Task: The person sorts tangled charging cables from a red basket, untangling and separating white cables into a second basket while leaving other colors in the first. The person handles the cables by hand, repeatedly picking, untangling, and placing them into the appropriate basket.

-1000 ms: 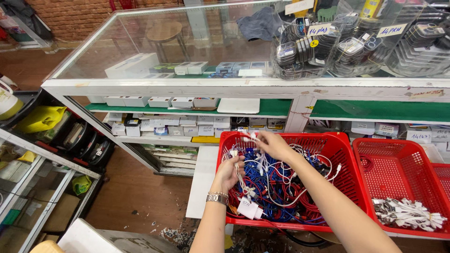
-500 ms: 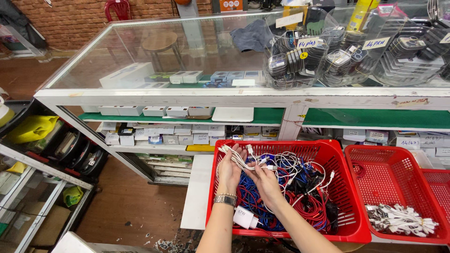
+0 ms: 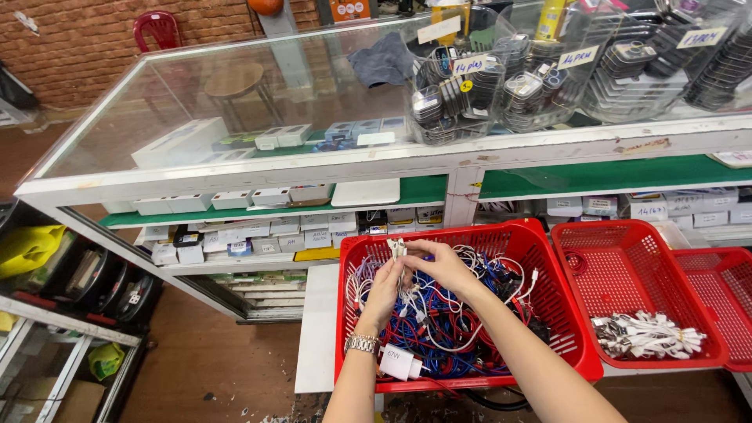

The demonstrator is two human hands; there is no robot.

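Observation:
My left hand (image 3: 384, 291), with a metal watch on the wrist, and my right hand (image 3: 440, 265) meet over a red plastic basket (image 3: 548, 313). Together they pinch a bundle of white cables (image 3: 398, 249) whose plug ends stick up above my fingers. The basket is full of tangled blue, white and red cables (image 3: 450, 321). A white charger block (image 3: 399, 362) lies at the basket's near edge, just by my left wrist.
A second red basket (image 3: 627, 266) to the right holds bundled white cables (image 3: 646, 335), with a third basket (image 3: 724, 290) beyond it. Behind stands a glass display counter (image 3: 258, 94) with small boxes on green shelves and clear tubs of phone cases (image 3: 501, 86) on top.
Both hands rose from the tangle toward the basket's far left corner and closed together around a bunch of white cables; the view also tilted up and closer.

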